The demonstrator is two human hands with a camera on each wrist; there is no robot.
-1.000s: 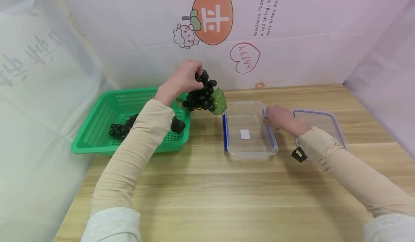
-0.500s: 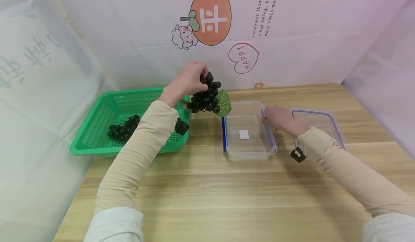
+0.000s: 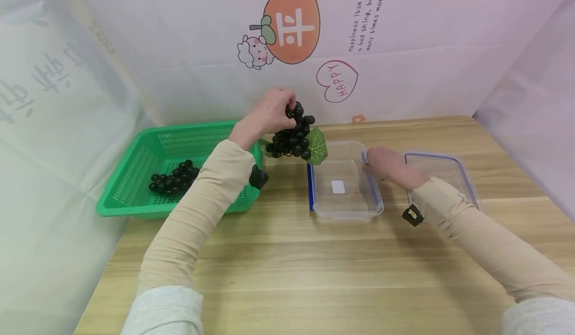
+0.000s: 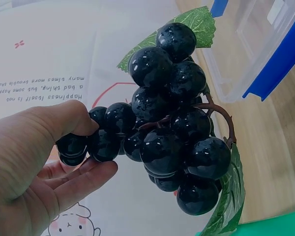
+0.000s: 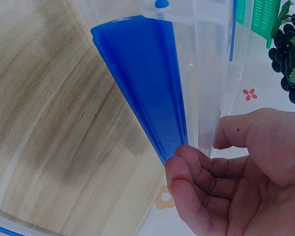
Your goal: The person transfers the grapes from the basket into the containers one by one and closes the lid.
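Between thumb and fingers, my left hand (image 3: 268, 115) pinches a bunch of black grapes (image 3: 292, 140) by its narrow end. The bunch hangs in the air between the green basket and a clear plastic food container (image 3: 346, 207). Green leaves (image 4: 231, 196) and a brown stem (image 4: 221, 112) stick out from the grapes in the left wrist view. My right hand (image 3: 390, 165) grips the container's right wall near its far corner, with the thumb inside and the fingers outside by the blue locking flap (image 5: 147, 83). A white label (image 3: 338, 186) shows on the container's floor.
At the left stands a green plastic basket (image 3: 121, 175) with another bunch of black grapes (image 3: 172, 179) inside. A clear lid with a blue seal (image 3: 442, 167) lies right of the container, partly behind my right forearm. A printed cloth wall (image 3: 197, 40) rises behind the wooden table (image 3: 314, 275).
My left hand has carried the grapes to the right, from beside the basket toward the container, and slightly lower. The right hand has kept its grip in place.
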